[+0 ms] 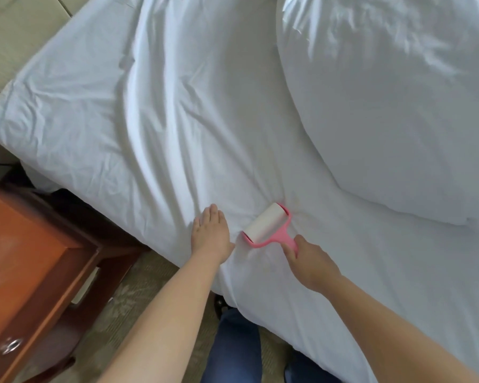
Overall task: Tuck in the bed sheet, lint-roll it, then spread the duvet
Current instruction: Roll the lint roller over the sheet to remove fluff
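Observation:
A white bed sheet covers the mattress, wrinkled toward the left corner. My right hand grips the pink handle of a lint roller, whose white roll lies on the sheet near the bed's front edge. Just left of the roller, my left hand rests flat on the sheet with its fingers straight. A bulky white duvet is heaped on the right side of the bed.
An orange-brown wooden nightstand stands at the lower left, close to the bed corner. Patterned carpet lies between it and the bed. A beige padded headboard fills the upper left. My blue trouser leg is below.

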{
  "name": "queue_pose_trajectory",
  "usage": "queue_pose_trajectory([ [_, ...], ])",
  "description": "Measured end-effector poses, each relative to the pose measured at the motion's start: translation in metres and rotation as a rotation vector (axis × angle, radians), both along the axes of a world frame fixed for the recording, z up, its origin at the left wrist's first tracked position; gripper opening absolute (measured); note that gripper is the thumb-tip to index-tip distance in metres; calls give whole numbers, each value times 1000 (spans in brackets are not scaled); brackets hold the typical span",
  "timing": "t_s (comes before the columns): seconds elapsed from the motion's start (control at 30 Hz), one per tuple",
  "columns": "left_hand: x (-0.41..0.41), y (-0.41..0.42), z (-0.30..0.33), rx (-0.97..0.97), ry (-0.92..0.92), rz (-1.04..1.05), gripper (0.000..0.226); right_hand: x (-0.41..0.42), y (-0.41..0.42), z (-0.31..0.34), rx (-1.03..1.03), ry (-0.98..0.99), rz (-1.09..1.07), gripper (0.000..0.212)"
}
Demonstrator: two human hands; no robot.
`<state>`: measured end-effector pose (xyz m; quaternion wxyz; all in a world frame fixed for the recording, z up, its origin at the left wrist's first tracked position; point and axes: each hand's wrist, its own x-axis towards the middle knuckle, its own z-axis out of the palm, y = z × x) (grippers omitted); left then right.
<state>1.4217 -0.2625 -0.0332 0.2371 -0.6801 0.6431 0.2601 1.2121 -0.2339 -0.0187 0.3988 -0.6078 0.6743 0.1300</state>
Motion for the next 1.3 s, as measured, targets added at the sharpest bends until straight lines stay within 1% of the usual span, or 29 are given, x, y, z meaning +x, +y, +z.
queue_pose_trajectory([
  [0.2, 24, -26, -16, -22, -20, 12, 115, 21, -25, -8, -2, 9, -21, 38],
  [0.37, 30, -31, -27, -53, 60, 53, 122, 38, -40, -12, -7, 4, -34, 38],
  [0.43, 34, -33, -29, -83, 62, 28, 125, 43, -46, -13, -14, -3, -35, 38],
  [0.5, 41, -35, -30, -148, 51, -20, 121, 48, -52, -14, -16, -13, -37, 38],
  [0.6, 49, -41, -31, -281, 80, -21, 98, 57, -60, -17, -26, -28, -45, 37],
  [0.67, 50, -45, -33, -314, 113, 19, 90, 66, -68, -20, -37, -40, -39, 37],
  [0.73, 48, -47, -35, -317, 132, 71, 93, 75, -77, -23, -48, -62, -37, 38],
  [0.9, 39, -40, -37, -315, 90, 207, 120, 89, -93, -27, -65, -155, -65, 38],
  [1.07, 21, -36, -28, -278, 85, 342, 118, 80, -84, -18, -87, -170, -51, 39],
  [1.17, 10, -32, -21, -257, 80, 382, 114, 65, -67, -8, -175, -127, -16, 38],
  [1.3, 2, -21, -8, -236, 57, 403, 110, 46, -52, 5, -254, -141, 31, 37],
])
